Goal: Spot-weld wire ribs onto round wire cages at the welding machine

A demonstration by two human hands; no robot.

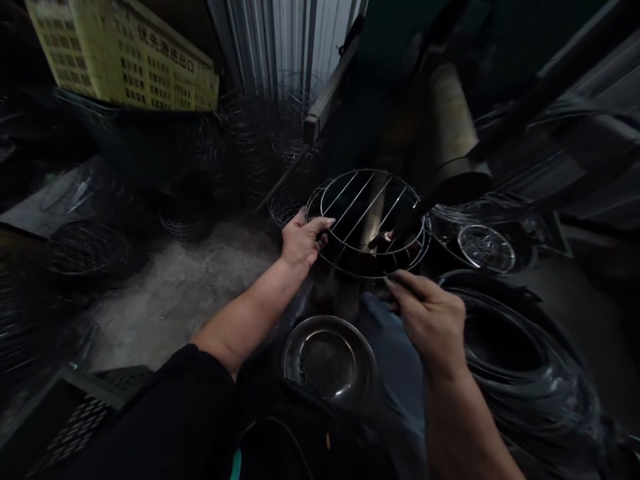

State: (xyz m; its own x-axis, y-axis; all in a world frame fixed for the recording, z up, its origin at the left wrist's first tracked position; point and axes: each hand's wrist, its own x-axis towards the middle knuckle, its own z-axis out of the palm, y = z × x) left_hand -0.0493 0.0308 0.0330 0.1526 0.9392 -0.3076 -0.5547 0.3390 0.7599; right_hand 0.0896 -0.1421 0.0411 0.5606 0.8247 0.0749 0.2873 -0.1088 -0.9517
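A round wire rack (356,204) with parallel bars across its upper ring and a second ring below is held up in front of me. My left hand (301,240) grips its left rim, thumb on top and fingers curled underneath. At the near right edge, my right hand (431,317) pinches the lower ring between thumb and fingers. A dark machine arm with a copper-coloured tip (385,238) reaches over the rack's near rim. Under the rack, a brass-coloured bar (374,212) shows between the wires. Whether the tip touches the wire, I cannot tell.
A shiny metal bowl (327,360) sits close to my lap. Coils of wire (530,373) lie at the right, near a round metal dish (486,249). A yellow crate (145,57) stands at the back left, a green crate (75,407) at the front left. Wire rings (87,247) are piled leftward.
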